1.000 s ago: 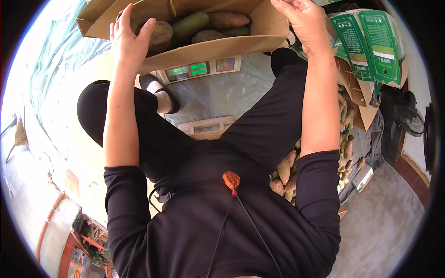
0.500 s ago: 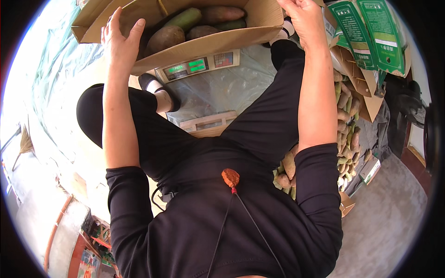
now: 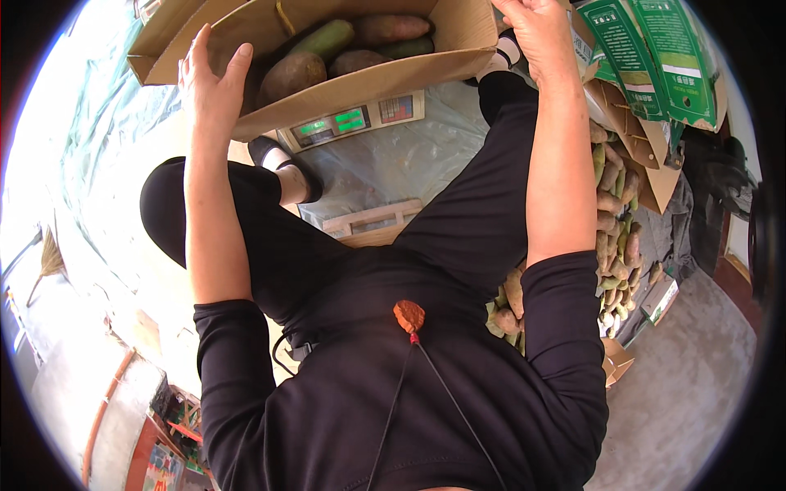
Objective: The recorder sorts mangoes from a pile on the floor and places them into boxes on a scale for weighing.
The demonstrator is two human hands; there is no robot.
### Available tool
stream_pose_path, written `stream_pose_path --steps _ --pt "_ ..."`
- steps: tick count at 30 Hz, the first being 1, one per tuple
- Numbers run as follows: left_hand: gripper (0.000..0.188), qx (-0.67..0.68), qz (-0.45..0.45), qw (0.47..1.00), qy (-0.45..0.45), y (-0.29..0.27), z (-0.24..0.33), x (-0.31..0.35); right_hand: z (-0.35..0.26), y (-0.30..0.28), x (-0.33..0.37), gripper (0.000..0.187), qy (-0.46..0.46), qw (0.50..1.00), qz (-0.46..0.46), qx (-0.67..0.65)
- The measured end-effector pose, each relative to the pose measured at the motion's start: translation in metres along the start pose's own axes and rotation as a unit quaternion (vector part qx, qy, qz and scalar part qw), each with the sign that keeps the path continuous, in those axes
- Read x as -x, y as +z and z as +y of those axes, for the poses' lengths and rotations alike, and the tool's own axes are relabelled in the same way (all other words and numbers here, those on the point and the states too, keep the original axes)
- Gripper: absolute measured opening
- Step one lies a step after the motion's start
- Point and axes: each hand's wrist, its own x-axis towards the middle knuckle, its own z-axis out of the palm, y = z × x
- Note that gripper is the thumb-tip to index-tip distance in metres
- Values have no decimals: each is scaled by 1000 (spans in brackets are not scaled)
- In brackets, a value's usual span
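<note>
A cardboard box (image 3: 368, 82) rests on a digital scale (image 3: 396, 109) with a green lit display, in front of my knees. Inside lie several large radishes, green and soil-brown; one green radish (image 3: 327, 39) leans on a round brown one (image 3: 292, 78). At the box's left end is my left hand (image 3: 211, 90), fingers and thumb spread, against the cardboard. My right hand (image 3: 539, 37) is at the right end, its fingers closed at the box's upper corner; the fingertips are partly cut off by the picture's top edge.
To my right lies a heap of radishes (image 3: 610, 237) on dark cloth. Green printed cartons (image 3: 647, 65) stand beyond it. A low wooden stool or slat (image 3: 372, 219) shows between my legs, over plastic sheeting (image 3: 442, 155). A broom (image 3: 51, 258) is at far left.
The view has shifted slightly. My left hand appears slightly lower against the box's left end; my right hand keeps its place. The radishes stay as they were.
</note>
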Motion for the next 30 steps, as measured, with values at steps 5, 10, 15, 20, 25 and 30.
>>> stream_pose_path --steps 5,10,15,20,25,30 --pt "69 3 11 1000 -21 -4 -4 1 9 -4 -8 27 -3 1000 8 -3" --pt "73 107 28 993 -41 -7 -10 -3 11 -12 -11 29 14 1000 13 19" --pt "82 93 33 989 -113 -18 -24 -1 7 -9 -4 37 61 990 10 126" --pt "87 149 25 972 -181 -22 -24 3 36 -26 -25 49 74 965 -21 250" --pt "87 105 -23 969 -223 -23 -53 9 43 -17 -26 57 52 940 -53 333" --pt "65 83 -111 963 -232 -31 -59 11 32 -12 -29 60 79 889 -97 441"
